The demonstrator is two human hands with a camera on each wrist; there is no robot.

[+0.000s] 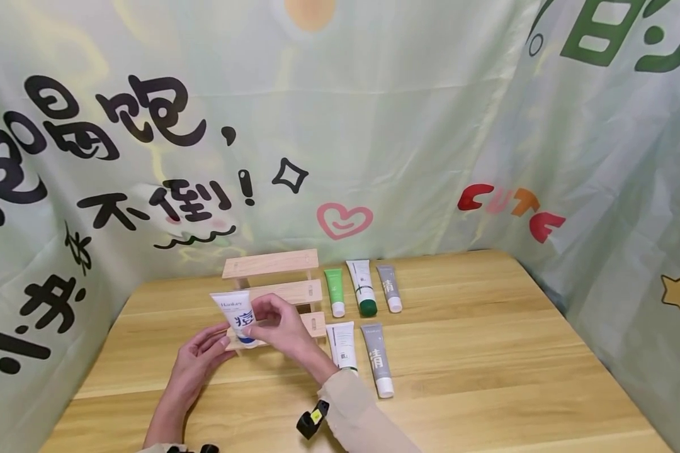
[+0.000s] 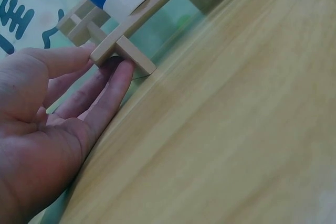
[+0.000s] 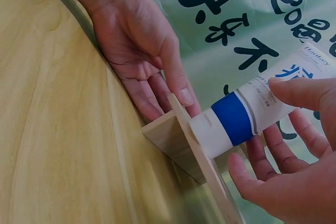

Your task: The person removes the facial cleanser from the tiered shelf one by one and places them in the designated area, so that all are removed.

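A white squeeze tube [image 1: 233, 308] with dark blue lettering and a blue band stands cap-down at the left end of the lowest step of a wooden three-step display stand [image 1: 271, 263]. My right hand [image 1: 288, 330] holds it, thumb on the front and fingers behind. In the right wrist view the tube's white cap [image 3: 211, 134] meets the step's board. My left hand [image 1: 198, 358] grips the left end of that same step. The left wrist view has the thumb at the board's end and fingers [image 2: 113, 90] below, by the stand's leg [image 2: 135, 56].
Right of the stand lie a green tube [image 1: 335, 290], a white tube with a green cap [image 1: 362, 286] and a small grey tube [image 1: 389, 286]. Nearer me are another white tube [image 1: 342, 343], partly behind my right forearm, and a larger grey tube [image 1: 377, 355]. A printed curtain [image 1: 408, 157] surrounds the wooden table [image 1: 487, 352].
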